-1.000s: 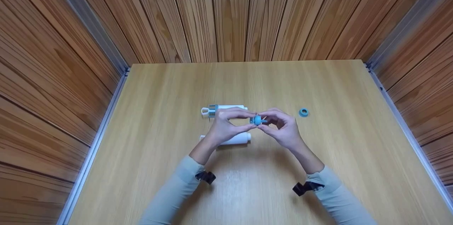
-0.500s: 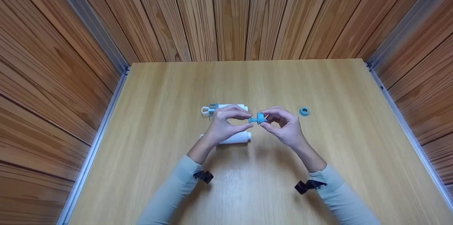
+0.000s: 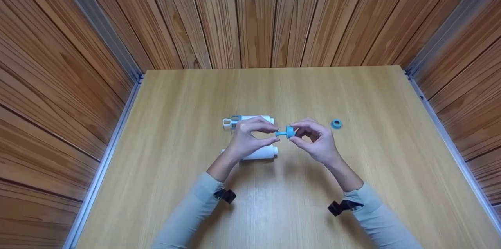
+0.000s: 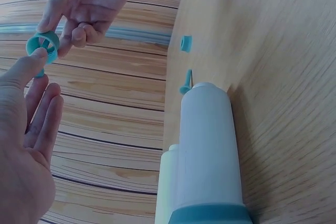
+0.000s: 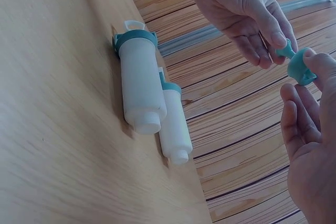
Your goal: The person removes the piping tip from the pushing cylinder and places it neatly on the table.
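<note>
A small teal cap-shaped piece with a stem [image 3: 290, 132] is held in the air between both hands. My left hand [image 3: 250, 136] pinches the thin stem [image 5: 285, 51] by its end. The right hand [image 3: 315, 139] grips the wider, cup-like end [image 5: 299, 67] between thumb and fingers. In the left wrist view that end looks like a hollow ring [image 4: 51, 39]. Below the left hand lies a white cylinder [image 3: 261, 153], partly covered by it. A second white cylinder [image 3: 254, 118] with a teal collar and white loop handle lies behind.
A teal ring [image 3: 336, 124] lies on the wooden table [image 3: 375, 155], right of the hands. Another small teal flared piece [image 4: 186, 83] rests on the table in the left wrist view. Wood-panelled walls [image 3: 254, 18] enclose the table's back and sides.
The teal piece has been turned end for end: its stem pointed right earlier and now points left. Over the last half second the hands shift only slightly.
</note>
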`<state>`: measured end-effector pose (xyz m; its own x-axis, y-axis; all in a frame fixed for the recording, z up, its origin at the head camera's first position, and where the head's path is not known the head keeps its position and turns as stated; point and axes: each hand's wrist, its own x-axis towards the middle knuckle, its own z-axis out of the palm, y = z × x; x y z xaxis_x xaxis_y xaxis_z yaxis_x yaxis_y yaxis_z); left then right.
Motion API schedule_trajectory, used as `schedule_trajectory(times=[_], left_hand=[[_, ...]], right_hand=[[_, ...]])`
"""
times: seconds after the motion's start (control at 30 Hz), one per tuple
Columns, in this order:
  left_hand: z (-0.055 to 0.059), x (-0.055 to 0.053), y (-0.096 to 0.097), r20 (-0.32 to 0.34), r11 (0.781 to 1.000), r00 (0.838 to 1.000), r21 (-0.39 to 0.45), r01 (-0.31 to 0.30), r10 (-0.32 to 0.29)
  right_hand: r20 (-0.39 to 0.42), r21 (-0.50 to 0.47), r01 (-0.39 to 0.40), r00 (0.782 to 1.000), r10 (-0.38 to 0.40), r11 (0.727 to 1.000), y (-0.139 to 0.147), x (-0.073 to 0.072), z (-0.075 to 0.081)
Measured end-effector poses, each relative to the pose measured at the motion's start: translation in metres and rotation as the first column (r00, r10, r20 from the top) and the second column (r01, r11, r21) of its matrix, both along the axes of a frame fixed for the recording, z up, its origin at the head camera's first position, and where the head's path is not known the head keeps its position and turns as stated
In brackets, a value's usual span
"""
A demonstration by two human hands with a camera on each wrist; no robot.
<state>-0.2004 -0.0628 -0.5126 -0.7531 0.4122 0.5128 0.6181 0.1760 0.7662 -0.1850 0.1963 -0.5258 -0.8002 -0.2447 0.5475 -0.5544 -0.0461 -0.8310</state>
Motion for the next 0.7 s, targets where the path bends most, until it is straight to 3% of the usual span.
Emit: schedule_trajectory(times=[0.37, 0.7], left_hand=[[0.001, 0.001, -0.002, 0.004, 1.000, 1.000, 0.004, -0.008, 0.008], [0.004, -0.001, 0.009, 0.023, 1.000, 1.000, -0.009, -0.003, 0.003]], right_hand=[[-0.056, 0.000, -0.009, 0.998, 0.009, 1.000, 0.022, -0.002, 0.001], [-0.073, 0.053, 0.044, 0.997, -0.040, 0.998, 0.045, -0.003, 0.000]])
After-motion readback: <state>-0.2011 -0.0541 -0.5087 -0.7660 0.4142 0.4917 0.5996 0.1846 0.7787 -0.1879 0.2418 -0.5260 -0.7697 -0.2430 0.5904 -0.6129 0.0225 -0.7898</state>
